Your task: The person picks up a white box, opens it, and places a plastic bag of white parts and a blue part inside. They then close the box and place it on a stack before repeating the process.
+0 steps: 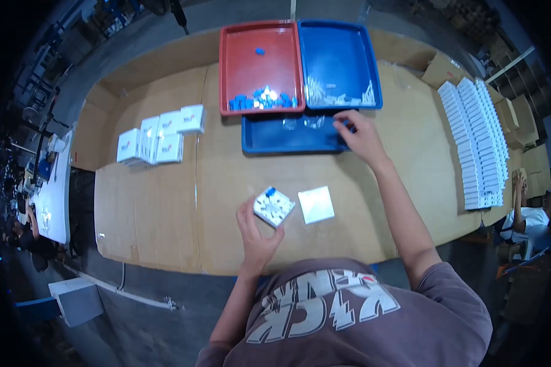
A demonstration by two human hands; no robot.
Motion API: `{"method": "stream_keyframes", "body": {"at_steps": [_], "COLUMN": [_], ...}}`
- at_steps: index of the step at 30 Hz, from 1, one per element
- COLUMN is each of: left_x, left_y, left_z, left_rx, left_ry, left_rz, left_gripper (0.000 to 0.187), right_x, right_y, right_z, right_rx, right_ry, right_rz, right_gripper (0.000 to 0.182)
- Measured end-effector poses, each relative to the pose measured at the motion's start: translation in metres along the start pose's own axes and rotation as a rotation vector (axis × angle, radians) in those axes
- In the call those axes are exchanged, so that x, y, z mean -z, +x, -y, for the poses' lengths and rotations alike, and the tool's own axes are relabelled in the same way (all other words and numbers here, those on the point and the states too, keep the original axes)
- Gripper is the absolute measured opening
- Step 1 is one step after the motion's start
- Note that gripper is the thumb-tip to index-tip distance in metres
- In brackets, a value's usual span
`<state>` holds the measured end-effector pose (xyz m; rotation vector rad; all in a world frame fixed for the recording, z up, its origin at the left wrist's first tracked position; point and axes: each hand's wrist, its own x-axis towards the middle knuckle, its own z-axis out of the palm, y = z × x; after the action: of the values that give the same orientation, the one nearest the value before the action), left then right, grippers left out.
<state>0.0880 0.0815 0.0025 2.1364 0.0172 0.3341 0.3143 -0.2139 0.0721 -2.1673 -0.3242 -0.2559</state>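
My left hand (258, 237) grips the edges of a white square plastic housing (274, 207), held tilted low over the table. Its inner side shows, with several dark openings and a small blue part (270, 192) at its upper corner. Just right of it, a flat white square cover plate (316, 205) lies on the cardboard. Farther off, my right hand (356, 131) hangs over the right end of the long blue tray (269, 142). Its fingers are bent, with a gap between thumb and forefinger, and no held object shows. Clear plastic pieces (314, 122) lie in that tray.
Behind stand a red tray (260, 73) with blue parts and a larger blue tray (340, 58) with white and clear pieces. White boxes (169, 148) sit at left; tall stacks of white units (471, 147) line the right. Cardboard walls edge the table. Other people work at both sides.
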Motion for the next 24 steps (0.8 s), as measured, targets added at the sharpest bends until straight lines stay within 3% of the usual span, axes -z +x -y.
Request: {"method": "stream_keyframes", "body": {"at_steps": [2,4,7,10,13,16,17,20,21,24], "left_x": [0.001,-0.006,-0.006,-0.004,-0.012,-0.009,-0.009,-0.003,-0.003,-0.006], "left_y": [0.004,0.004,0.009,0.014,0.024,0.037,0.039,0.041,0.040,0.038], "left_z": [0.002,0.010,0.007,-0.002,-0.001,-0.006,-0.007,-0.019,-0.019,-0.023], "left_rx": [0.008,0.078,0.193,0.323,0.536,0.612,0.646,0.682,0.687,0.714], "left_ry": [-0.138,-0.416,-0.696,-0.882,-1.238,-1.483,-1.539,-1.630,-1.639,-1.644], "left_rz": [-0.063,-0.121,-0.166,-0.165,-0.176,-0.083,-0.088,-0.019,-0.010,-0.004], "left_gripper": [0.095,0.091,0.085,0.075,0.065,0.073,0.074,0.074,0.074,0.073], "right_x": [-0.014,-0.023,-0.024,-0.024,-0.029,-0.038,-0.038,-0.044,-0.044,-0.050], "right_y": [-0.048,-0.098,-0.137,-0.148,-0.151,-0.147,-0.145,-0.134,-0.130,-0.132], "right_z": [0.001,0.013,0.029,0.028,0.018,0.019,0.021,0.031,0.048,0.060], "right_rx": [0.001,0.114,0.278,0.165,0.334,0.049,-0.167,-0.688,-0.712,-0.680], "right_ry": [-0.097,-0.054,-0.238,-0.151,-0.162,0.120,0.235,0.781,0.976,1.202], "right_rz": [0.368,0.590,0.566,0.573,0.389,0.201,0.165,0.082,0.059,0.126], "right_gripper": [0.035,0.043,0.049,0.046,0.035,0.026,0.019,0.023,0.032,0.034]}}
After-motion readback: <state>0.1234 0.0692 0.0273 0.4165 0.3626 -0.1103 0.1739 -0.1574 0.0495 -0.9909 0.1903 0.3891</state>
